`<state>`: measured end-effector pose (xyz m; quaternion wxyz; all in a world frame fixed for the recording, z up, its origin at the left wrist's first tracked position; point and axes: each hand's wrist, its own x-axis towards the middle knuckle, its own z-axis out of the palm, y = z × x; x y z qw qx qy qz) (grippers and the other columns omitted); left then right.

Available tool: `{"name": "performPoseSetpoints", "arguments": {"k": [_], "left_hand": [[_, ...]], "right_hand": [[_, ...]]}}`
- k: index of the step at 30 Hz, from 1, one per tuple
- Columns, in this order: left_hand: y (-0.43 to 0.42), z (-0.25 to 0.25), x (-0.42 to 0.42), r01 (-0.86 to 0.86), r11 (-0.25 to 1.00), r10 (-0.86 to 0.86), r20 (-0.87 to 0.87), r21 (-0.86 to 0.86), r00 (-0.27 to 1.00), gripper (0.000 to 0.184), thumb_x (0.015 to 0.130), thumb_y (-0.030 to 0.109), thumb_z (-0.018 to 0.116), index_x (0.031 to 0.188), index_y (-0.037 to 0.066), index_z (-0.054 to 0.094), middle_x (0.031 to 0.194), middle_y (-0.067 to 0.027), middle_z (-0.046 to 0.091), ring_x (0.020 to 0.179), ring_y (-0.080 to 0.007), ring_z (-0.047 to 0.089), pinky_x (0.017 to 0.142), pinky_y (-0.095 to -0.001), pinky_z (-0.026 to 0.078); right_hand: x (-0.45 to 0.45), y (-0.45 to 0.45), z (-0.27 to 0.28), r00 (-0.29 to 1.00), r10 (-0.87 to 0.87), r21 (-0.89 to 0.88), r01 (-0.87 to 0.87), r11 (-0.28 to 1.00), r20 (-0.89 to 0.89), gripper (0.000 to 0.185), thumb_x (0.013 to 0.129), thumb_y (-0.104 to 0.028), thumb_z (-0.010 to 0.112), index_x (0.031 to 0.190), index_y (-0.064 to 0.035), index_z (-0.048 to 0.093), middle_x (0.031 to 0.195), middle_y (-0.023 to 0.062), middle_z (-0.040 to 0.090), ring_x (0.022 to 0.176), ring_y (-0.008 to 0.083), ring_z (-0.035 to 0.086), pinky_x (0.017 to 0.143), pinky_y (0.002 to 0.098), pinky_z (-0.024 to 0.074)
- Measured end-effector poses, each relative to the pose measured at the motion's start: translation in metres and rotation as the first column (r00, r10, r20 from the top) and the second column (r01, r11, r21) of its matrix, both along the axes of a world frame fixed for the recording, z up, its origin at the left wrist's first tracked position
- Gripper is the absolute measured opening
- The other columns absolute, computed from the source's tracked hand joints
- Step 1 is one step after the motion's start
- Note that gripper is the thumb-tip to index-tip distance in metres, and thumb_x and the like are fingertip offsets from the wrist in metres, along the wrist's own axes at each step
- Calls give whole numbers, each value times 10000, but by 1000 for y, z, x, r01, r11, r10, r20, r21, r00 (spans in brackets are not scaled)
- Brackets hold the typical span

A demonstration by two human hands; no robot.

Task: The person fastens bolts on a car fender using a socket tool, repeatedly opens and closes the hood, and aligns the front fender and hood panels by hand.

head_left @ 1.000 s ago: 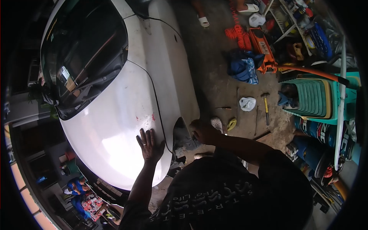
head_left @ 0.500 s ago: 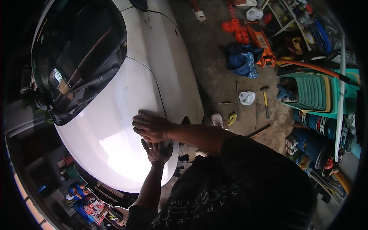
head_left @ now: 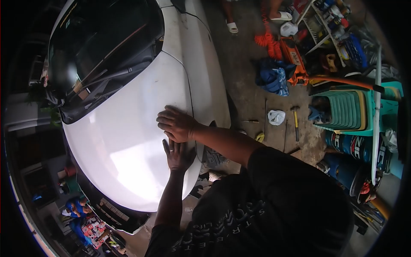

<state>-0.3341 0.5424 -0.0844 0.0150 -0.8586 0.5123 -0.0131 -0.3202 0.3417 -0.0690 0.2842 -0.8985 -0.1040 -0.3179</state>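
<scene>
The white car hood (head_left: 124, 141) stretches out in front of me, bright light reflecting off its front part. My right hand (head_left: 176, 125) lies palm down on the hood near its side seam, fingers flat and pointing left. Just below it my left hand (head_left: 180, 157) rests flat on the same panel, with a ring on one finger. The right hand partly covers the left fingertips. Neither hand shows anything held.
At right are an orange floor jack (head_left: 295, 60), a yellow-handled hammer (head_left: 296, 122), a white plastic bag (head_left: 276, 117) and stacked green chairs (head_left: 346, 109). Another person's foot in a white slipper (head_left: 232, 27) stands beyond the car. A person in blue (head_left: 76, 207) is at lower left.
The view has shifted, so the car appears farther right. Both hands remain flat on the hood and appear slightly higher in the picture. More of the other person's legs shows.
</scene>
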Motion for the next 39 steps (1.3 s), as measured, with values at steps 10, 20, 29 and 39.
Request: {"name": "performPoseSetpoints", "arguments": {"k": [10, 20, 29, 39], "left_hand": [[264, 2, -56, -620, 747, 524, -362, -241, 771, 682, 912, 222, 757, 1516, 22, 511, 1513, -295, 508, 1429, -478, 456, 1176, -592, 398], [475, -70, -105, -653, -286, -429, -703, 701, -567, 962, 908, 596, 698, 1625, 58, 349, 1631, -231, 425, 1520, -411, 404, 1210, -518, 403], [450, -64, -96, -880, -131, -724, -651, 456, -230, 762, 943, 566, 595, 1556, 137, 452, 1578, -145, 478, 1478, -363, 439, 1233, -554, 354], [557, -115, -23, -781, -439, -726, -687, 444, 18, 1038, 871, 739, 614, 1645, 91, 372, 1672, -161, 417, 1504, -424, 409, 1239, -617, 313]], "right_hand": [[-101, 85, -14, 926, -294, 78, 320, 944, -239, 511, 897, -109, 737, 1375, -22, 579, 1457, 209, 524, 1378, 370, 517, 1192, 525, 411], [-184, 182, -89, 468, 425, 581, 792, 188, -775, 584, 983, -368, 665, 1476, -82, 538, 1419, 149, 624, 1313, 352, 605, 1076, 481, 498], [-170, 172, -80, 546, 543, 574, 807, -138, -638, 671, 905, -369, 719, 1457, -48, 513, 1382, 152, 609, 1211, 304, 636, 986, 441, 568], [-171, 171, -94, 456, 486, 524, 852, 3, -745, 503, 934, -268, 642, 1378, -49, 552, 1300, 139, 613, 1170, 348, 624, 1022, 521, 522]]}}
